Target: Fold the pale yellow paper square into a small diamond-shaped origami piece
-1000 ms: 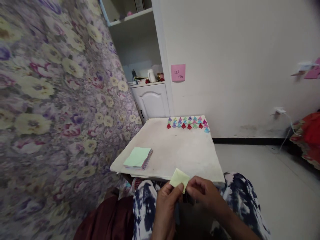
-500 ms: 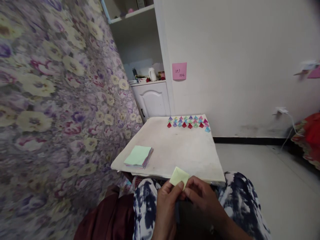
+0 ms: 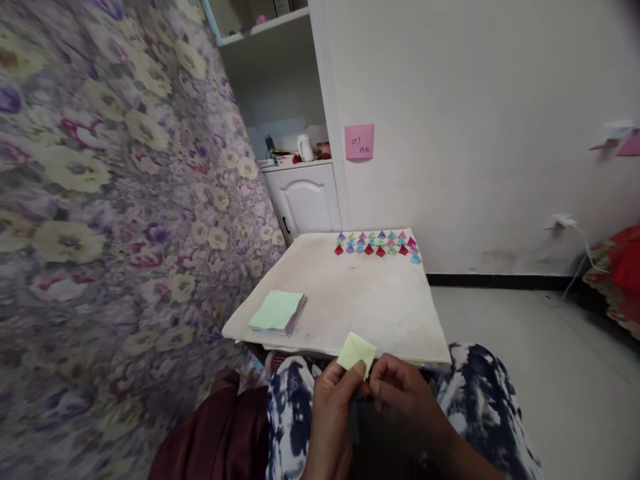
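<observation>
A pale yellow square of folded paper (image 3: 356, 351), with creases meeting near its middle, is held over the table's front edge. My left hand (image 3: 337, 393) grips its lower part, thumb pressed on top and fingers beneath. Just to the right of the paper is my right hand (image 3: 400, 387), its fingers curled in and the thumb against them. A small gap shows between these fingertips and the paper, and I see nothing in them. On the table's left side lies a stack of square paper sheets (image 3: 277, 311), light green on top.
The table has a cream cover (image 3: 340, 287). Along its far right edge stand rows of small folded paper pieces (image 3: 375, 243) in several colours. A flowered curtain or wall covering (image 3: 150, 200) borders the left. A pink note (image 3: 359, 141) hangs on the wall behind.
My right hand has come off the yellow paper's right corner and sits slightly apart from it. The paper, in my left hand, has shifted a little left.
</observation>
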Action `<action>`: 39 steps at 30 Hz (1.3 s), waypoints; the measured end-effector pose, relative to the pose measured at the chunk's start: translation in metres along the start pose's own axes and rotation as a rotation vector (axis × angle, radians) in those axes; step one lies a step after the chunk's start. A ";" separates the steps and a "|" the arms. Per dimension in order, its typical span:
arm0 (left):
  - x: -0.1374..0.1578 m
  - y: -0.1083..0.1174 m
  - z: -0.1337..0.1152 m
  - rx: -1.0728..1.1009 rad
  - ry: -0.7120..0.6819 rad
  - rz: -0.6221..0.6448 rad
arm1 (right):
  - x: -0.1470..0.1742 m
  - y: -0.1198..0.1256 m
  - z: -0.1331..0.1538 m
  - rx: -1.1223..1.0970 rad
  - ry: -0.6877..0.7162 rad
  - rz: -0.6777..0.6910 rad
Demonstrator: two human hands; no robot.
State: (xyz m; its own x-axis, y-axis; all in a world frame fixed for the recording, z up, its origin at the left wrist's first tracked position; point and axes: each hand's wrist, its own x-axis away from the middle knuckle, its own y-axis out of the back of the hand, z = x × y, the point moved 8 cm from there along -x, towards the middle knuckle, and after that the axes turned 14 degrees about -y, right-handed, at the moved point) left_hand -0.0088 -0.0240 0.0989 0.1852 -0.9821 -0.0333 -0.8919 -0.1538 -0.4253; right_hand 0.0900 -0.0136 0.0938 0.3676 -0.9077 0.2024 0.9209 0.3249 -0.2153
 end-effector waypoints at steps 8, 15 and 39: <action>0.001 -0.003 -0.001 0.006 0.010 0.017 | 0.001 0.003 0.008 0.042 0.053 -0.006; 0.003 -0.006 -0.001 0.032 0.011 0.021 | 0.002 0.002 0.008 -0.020 -0.006 -0.075; 0.003 -0.004 -0.010 -0.179 -0.083 0.023 | 0.007 0.017 0.018 -0.055 0.130 -0.114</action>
State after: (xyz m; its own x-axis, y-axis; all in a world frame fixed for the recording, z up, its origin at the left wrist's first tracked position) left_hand -0.0084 -0.0276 0.1096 0.1905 -0.9744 -0.1193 -0.9542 -0.1553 -0.2557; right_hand 0.1103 -0.0096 0.1084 0.2380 -0.9656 0.1045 0.9459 0.2061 -0.2505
